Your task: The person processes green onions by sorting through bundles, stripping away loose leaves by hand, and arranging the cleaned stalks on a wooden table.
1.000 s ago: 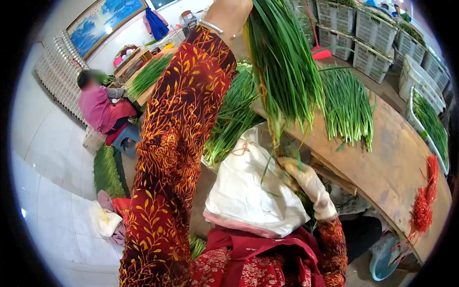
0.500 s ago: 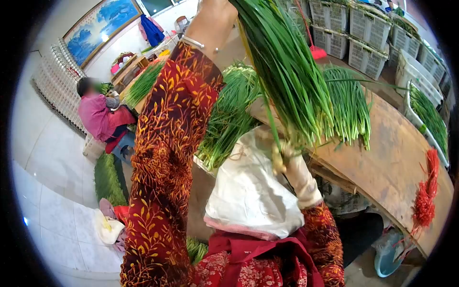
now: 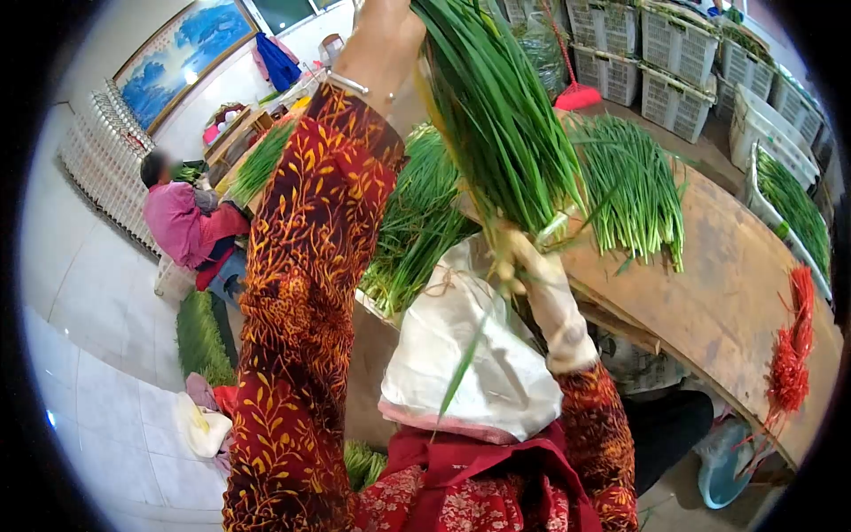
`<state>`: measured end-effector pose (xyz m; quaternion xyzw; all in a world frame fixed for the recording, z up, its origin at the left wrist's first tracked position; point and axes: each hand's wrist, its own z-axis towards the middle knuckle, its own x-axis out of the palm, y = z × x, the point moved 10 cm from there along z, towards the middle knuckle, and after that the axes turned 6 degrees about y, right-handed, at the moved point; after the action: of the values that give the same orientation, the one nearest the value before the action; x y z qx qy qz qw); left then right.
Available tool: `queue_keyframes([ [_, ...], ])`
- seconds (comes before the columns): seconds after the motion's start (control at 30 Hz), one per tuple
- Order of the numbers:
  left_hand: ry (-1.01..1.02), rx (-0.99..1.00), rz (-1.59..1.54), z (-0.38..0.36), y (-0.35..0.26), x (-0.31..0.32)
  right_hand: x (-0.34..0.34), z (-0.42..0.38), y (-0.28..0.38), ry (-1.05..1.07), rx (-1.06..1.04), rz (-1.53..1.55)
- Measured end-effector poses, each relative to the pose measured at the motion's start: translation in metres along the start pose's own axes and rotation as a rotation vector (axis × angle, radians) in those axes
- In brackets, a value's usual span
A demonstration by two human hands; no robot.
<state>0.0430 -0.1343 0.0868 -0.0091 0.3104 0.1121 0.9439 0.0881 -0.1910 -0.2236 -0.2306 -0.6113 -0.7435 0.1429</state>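
At the top centre my left hand [image 3: 387, 44], partly cut off by the frame edge, grips the leafy end of a bunch of green stalks [image 3: 510, 124]. The bunch hangs down and right over the board. At its pale lower end is my right hand [image 3: 532, 262], gloved and somewhat blurred, its fingers bent against the stalk ends. One loose leaf [image 3: 465, 368] dangles below the right hand, in front of the white cloth [image 3: 470, 346] on my lap. Another bunch [image 3: 625, 191] lies on the wooden board [image 3: 700, 275] just to the right.
A pile of green stalks [image 3: 417, 222] lies left of the held bunch. Red ties [image 3: 788, 355] rest on the board's right part. Stacked crates [image 3: 678, 71] and a red dustpan [image 3: 578, 97] stand behind. A seated person [image 3: 182, 222] handles greens at the left. A blue basin [image 3: 727, 479] is lower right.
The held bunch has shifted left, and its lower end is now more gathered at my right hand. A loose leaf now hangs lower, over the white cloth.
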Motion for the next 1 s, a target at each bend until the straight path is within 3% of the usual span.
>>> queue_keyframes([
  [0.07, 0.088, -0.071, -0.399, 0.000, 0.008, 0.010, 0.014, 0.023, 0.009, 0.023, -0.032, 0.104],
  [0.1, 0.002, 0.084, 0.015, -0.003, -0.002, -0.002, 0.014, 0.025, 0.009, 0.029, -0.031, 0.103],
  [0.13, 0.000, 0.078, 0.019, -0.005, 0.002, -0.003, 0.012, 0.026, 0.005, 0.032, 0.001, 0.029],
  [0.2, 0.050, 0.057, -0.270, -0.006, -0.005, -0.001, 0.012, 0.027, -0.006, 0.040, 0.040, -0.046],
  [0.27, 0.015, 0.099, -0.309, -0.006, -0.002, 0.001, -0.015, 0.010, -0.017, -0.234, -0.011, -0.054],
  [0.33, 0.148, -0.065, -0.605, -0.003, 0.005, 0.016, -0.030, 0.008, -0.032, -0.256, -0.006, -0.096],
  [0.37, 0.016, 0.208, -0.470, -0.002, -0.011, 0.002, -0.029, 0.008, -0.031, -0.256, 0.021, -0.177],
  [0.47, -0.032, 0.199, -0.385, -0.007, -0.002, 0.010, -0.019, 0.017, -0.020, -0.243, 0.052, -0.265],
  [0.53, -0.088, 0.275, -0.376, 0.001, -0.007, 0.009, -0.017, 0.029, -0.005, -0.244, 0.066, -0.702],
  [0.6, -0.151, -0.465, -1.529, 0.009, 0.051, 0.049, -0.028, 0.039, -0.010, -0.272, -0.030, -0.718],
  [0.63, -0.153, -0.467, -1.525, 0.002, 0.049, 0.044, -0.032, 0.038, -0.013, -0.263, -0.029, -0.764],
  [0.7, -0.024, 0.149, -0.208, -0.005, -0.013, -0.006, -0.040, 0.019, -0.025, -0.240, -0.044, -0.719],
  [0.73, -0.024, 0.141, -0.205, -0.008, -0.006, -0.010, -0.047, -0.001, -0.043, -0.130, 0.145, -0.789],
  [0.77, -0.053, 0.129, -0.204, -0.009, 0.006, -0.014, -0.084, -0.021, -0.087, -0.118, 0.201, -1.044],
  [0.8, -0.085, 0.118, -0.204, -0.009, 0.019, -0.018, -0.126, -0.054, -0.145, -0.011, 0.499, -1.252],
  [0.83, 0.029, 0.035, -0.450, -0.009, 0.042, -0.005, -0.165, -0.092, -0.200, 0.183, 0.779, -1.465],
  [0.87, 0.029, 0.034, -0.451, -0.011, 0.035, -0.012, -0.187, -0.129, -0.213, 0.256, 0.913, -1.547],
  [0.93, 0.030, -0.053, -0.090, -0.012, 0.019, -0.029, -0.198, -0.156, -0.194, 0.315, 1.114, -1.495],
  [0.97, 0.068, -0.089, -0.070, -0.007, 0.033, -0.026, -0.182, -0.143, -0.156, 0.154, 0.984, -1.316],
  [1.0, -0.037, -0.004, -0.050, -0.008, 0.012, -0.039, -0.168, -0.127, -0.124, -0.006, 0.846, -1.137],
])
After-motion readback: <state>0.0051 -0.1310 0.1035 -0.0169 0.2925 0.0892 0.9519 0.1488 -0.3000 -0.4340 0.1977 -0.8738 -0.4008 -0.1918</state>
